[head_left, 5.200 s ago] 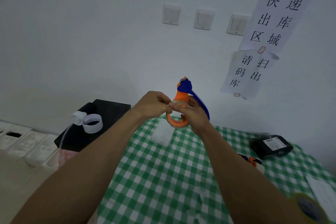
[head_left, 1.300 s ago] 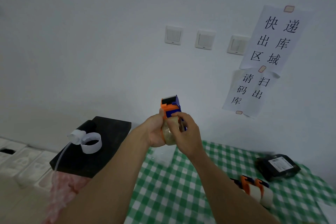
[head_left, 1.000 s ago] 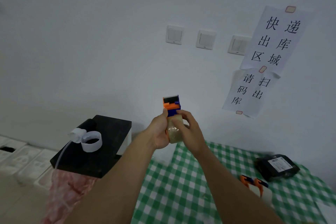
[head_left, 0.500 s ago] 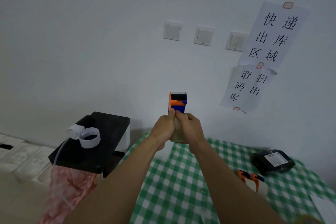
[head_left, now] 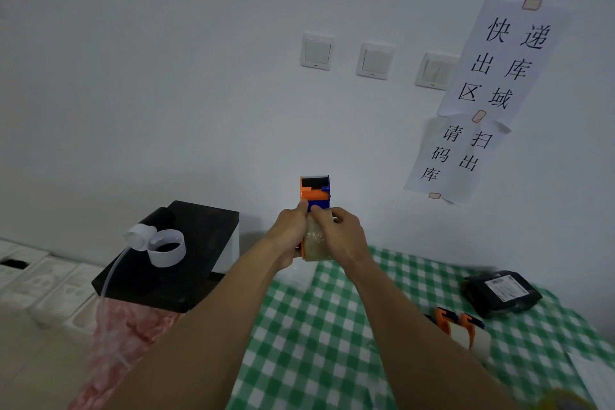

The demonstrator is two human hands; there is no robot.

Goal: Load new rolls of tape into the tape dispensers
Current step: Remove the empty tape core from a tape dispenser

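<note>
Checked tablecloth [head_left: 299,326] below white wall: tape dispenser [head_left: 315,191] held up, roll [head_left: 315,240] fitted.
Left hand [head_left: 289,236] and right hand [head_left: 342,236] both closed around the roll. Likely light, rigid plastic; clear tape slick, sticky-backed; hold by the frame sides. Second dispenser [head_left: 459,329] lies right of the held one.

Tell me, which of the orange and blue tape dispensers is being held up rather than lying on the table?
The tape dispenser gripped by the left hand and right hand, raised before the wall. The other dispensers lie on the checked tablecloth.
</note>
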